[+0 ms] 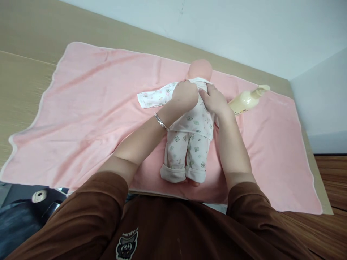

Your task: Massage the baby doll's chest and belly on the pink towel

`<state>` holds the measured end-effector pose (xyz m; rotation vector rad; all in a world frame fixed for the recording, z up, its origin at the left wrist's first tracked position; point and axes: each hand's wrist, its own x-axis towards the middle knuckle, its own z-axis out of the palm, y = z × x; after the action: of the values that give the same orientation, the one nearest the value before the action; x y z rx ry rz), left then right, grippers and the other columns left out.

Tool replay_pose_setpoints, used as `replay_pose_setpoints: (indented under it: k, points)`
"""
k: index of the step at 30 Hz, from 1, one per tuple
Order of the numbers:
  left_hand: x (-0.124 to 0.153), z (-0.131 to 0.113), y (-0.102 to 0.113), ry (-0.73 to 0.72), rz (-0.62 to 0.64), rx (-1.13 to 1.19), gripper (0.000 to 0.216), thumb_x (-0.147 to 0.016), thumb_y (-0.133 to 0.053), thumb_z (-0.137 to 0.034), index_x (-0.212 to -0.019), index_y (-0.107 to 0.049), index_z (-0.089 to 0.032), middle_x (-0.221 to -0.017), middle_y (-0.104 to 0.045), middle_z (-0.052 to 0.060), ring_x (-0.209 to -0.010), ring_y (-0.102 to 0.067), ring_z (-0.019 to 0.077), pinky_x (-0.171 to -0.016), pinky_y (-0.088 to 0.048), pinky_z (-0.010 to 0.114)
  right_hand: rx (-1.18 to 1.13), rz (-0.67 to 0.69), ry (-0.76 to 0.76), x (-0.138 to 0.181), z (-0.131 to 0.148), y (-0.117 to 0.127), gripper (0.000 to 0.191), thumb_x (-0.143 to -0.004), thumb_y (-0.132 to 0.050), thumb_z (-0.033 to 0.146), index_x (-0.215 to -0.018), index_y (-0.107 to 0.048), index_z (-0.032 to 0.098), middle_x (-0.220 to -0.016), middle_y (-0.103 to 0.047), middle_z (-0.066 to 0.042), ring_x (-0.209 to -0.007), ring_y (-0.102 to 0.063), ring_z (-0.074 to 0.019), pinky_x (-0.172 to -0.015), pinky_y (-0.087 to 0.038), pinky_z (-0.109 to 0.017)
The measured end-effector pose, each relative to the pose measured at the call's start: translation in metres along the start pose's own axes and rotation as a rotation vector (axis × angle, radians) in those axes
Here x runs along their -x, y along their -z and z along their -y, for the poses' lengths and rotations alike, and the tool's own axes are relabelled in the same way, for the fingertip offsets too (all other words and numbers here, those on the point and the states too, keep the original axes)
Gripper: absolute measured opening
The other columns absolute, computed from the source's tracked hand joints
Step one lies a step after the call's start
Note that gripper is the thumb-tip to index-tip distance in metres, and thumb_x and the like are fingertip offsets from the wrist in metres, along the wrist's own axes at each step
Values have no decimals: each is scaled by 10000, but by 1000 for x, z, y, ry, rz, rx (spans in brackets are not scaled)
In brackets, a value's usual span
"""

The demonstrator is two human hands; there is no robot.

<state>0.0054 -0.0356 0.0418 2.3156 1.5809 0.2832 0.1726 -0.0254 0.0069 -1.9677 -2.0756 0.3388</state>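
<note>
A baby doll (201,69) lies stretched out on a pink blanket, its head away from me and no face showing. It is dressed in a white printed top (191,121) and matching trousers (177,150) with turned-up cuffs. My left hand (185,95) is closed in a fist on the top near the collar, at the doll's left-side shoulder in view. One sleeve (155,97) spreads out flat beyond that hand. My right hand (215,99) grips the other shoulder, thumb across the top's back. Its fingertips are partly hidden.
The creased pink blanket (276,155) covers most of a wooden table (24,85). A pale yellow pump bottle (245,101) lies tilted right of my right hand. A white wall (244,32) stands behind, and dark bags (21,220) are at lower left.
</note>
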Motion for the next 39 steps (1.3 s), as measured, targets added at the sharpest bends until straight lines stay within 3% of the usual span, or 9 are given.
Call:
replay_pose_setpoints:
  k: [5,10,15,18,22,26,30,34,39]
  points:
    - [-17,19,-14,-7,-52,83,438,-1114,-350,-199,-1219,-758,-80,-1351,-764,209,-1351,-703,355,-1251,-507,492,175,-3,26,26,31,-3,700,-1131,-331,449,-1665,-426,6,-1721,-476,-341,-1620,-458,-525,-1308,-368,-769]
    - [-28,34,-22,43,-91,171,483,-1124,-325,-287,-1295,-763,-173,-1460,-760,149,-1401,-690,336,-1407,-317,611,218,27,104,38,53,2,697,-1091,-394,334,-1688,-392,-26,-1760,-428,-335,-1662,-412,-510,-1346,-353,-728]
    - [-9,13,-7,61,-55,59,515,-1136,-321,-273,-1399,-710,-62,-1525,-710,237,-1499,-625,361,-1401,-336,564,127,33,18,22,36,10,606,-1136,-314,397,-1583,-541,56,-1654,-579,-296,-1589,-532,-450,-1287,-453,-677]
    - [6,-5,4,24,13,-26,468,-1071,-398,-146,-1391,-711,-10,-1490,-705,288,-1464,-649,395,-1320,-439,533,70,-1,-52,9,18,5,655,-1151,-294,506,-1562,-551,65,-1666,-567,-294,-1586,-539,-434,-1304,-441,-654]
    - [13,-14,8,-32,39,-66,476,-1000,-430,-54,-1358,-743,-33,-1394,-745,268,-1432,-665,402,-1262,-495,511,21,-19,-47,-3,4,-6,718,-1146,-300,568,-1584,-528,48,-1694,-538,-296,-1609,-516,-422,-1339,-403,-628]
    - [5,-6,5,-31,22,-45,461,-1018,-390,-65,-1273,-773,-36,-1293,-785,240,-1281,-738,355,-1180,-550,459,43,-3,-47,-4,5,-9,782,-1147,-281,575,-1641,-455,-6,-1738,-464,-328,-1658,-452,-437,-1373,-357,-629]
    - [-6,10,1,13,-1,10,458,-1055,-383,-162,-1224,-801,-82,-1281,-813,218,-1207,-771,340,-1099,-601,434,104,-1,-7,8,11,-8,764,-1139,-303,525,-1691,-382,4,-1775,-407,-333,-1686,-397,-478,-1369,-318,-722]
    - [-19,24,-15,28,-105,130,531,-1109,-312,-271,-1297,-773,-88,-1380,-787,239,-1294,-745,353,-1176,-570,474,138,66,105,23,17,-8,797,-1116,-368,514,-1751,-285,40,-1829,-310,-318,-1725,-299,-517,-1354,-281,-808]
    - [-27,29,-32,83,-192,199,525,-1153,-284,-348,-1397,-709,-159,-1432,-760,201,-1382,-680,300,-1265,-482,449,102,94,133,15,17,-8,791,-1096,-408,468,-1752,-297,41,-1831,-323,-298,-1750,-246,-497,-1373,-249,-796]
